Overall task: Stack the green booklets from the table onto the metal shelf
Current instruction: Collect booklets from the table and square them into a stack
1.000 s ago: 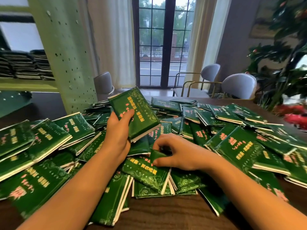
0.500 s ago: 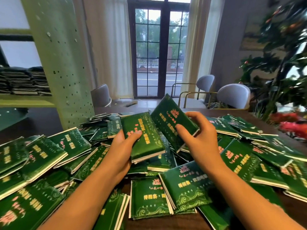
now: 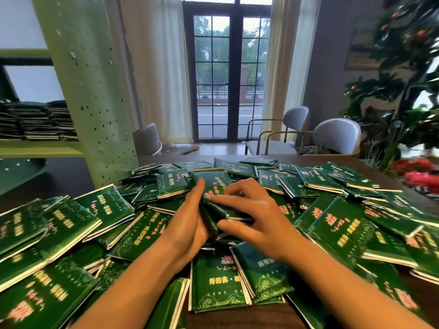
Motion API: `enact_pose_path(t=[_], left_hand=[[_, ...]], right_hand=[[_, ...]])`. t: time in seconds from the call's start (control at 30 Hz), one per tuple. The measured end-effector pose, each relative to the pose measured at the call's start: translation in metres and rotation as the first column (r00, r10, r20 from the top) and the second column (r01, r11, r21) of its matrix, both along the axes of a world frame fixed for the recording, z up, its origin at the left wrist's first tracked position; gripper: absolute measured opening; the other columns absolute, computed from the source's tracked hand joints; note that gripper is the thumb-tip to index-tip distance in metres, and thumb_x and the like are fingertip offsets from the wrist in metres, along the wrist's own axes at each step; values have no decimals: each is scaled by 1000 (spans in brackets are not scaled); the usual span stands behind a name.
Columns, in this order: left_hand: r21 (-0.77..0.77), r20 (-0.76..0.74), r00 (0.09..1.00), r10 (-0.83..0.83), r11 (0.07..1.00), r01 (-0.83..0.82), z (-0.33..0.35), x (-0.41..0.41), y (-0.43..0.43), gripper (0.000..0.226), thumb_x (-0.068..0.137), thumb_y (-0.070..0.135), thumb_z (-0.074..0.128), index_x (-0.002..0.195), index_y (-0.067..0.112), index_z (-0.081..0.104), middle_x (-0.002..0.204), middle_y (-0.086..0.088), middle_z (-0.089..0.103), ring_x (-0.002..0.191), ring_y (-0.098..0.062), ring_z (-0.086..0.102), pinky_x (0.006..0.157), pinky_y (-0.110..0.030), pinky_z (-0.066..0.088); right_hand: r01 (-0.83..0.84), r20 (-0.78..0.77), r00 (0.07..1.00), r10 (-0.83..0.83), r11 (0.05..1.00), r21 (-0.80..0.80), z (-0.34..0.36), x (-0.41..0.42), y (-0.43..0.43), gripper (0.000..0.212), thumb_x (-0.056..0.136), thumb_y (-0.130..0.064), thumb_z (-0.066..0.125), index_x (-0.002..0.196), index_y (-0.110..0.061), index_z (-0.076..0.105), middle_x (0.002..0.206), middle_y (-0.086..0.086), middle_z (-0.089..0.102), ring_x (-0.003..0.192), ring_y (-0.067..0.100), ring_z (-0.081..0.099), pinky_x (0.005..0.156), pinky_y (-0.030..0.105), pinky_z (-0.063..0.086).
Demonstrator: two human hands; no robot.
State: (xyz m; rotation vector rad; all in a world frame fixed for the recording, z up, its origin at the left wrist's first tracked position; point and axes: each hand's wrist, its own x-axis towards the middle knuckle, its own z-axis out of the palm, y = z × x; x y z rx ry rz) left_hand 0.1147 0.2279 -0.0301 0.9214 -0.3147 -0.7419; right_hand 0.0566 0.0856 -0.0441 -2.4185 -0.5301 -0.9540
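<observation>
- Table (image 3: 237, 319), 6 o'clock: loose booklets (image 3: 99, 210) cover it.
- Centre: left hand (image 3: 190, 224) and right hand (image 3: 256, 219) both curl their fingers round one held stack (image 3: 213, 184). Half a second ago each gripped a separate booklet.
- Held stack: long axis runs 6 to 12 o'clock.
- Shelf (image 3: 40, 148), 10 o'clock: carries shelved piles (image 3: 35, 122).

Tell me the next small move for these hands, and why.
Probably square up the held booklets between the left hand and right hand: both grip them, yet their edges look splayed, and the metal shelf at left already holds neat stacks.
</observation>
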Motion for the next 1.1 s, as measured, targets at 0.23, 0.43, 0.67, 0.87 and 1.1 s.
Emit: enact_pose_path(t=[0.23,0.43,0.67,0.87,1.1], left_hand=[[8,42,995,88,996,-88,8,7,-5,29,96,6,41,122,-2,53,85,-18,72,68,-24,71,53,-34,59],[124,-9,1000,28,992,-27,23,5,-17,31,96,8,44,124,-1,50,84,-22,73,68,-28,73,48,-37,57],[159,-26,1000,11,987,-7,30,1,-45,27,94,12,47,118,4,54,78,-17,73,63,-27,72,50,-39,59],[211,-46,999,-12,977,21,13,2,-46,18,94,16,49,104,6,60,73,-14,72,58,-24,71,52,-35,59],[196,-32,999,4,981,2,5,10,-36,18,94,16,49,101,5,61,71,-13,71,55,-23,69,48,-31,58]], right_hand=[[-1,87,996,6,999,-53,18,-9,-8,40,93,-33,43,117,-11,65,108,2,68,99,15,59,85,33,45],[595,42,800,-599,781,-189,36,-14,-63,44,92,-43,38,118,-18,64,119,5,61,112,28,52,89,39,38],[711,-495,369,-787,582,-395,17,-14,-110,69,92,-63,32,150,-28,16,159,6,11,145,35,8,116,51,11],[722,-467,508,-724,653,-228,20,-12,-107,46,95,-53,39,130,-27,54,134,7,44,126,31,36,101,44,35],[771,-454,490,-744,613,-172,15,-7,-108,59,85,-54,58,132,-20,45,138,10,39,126,32,36,102,39,33]])
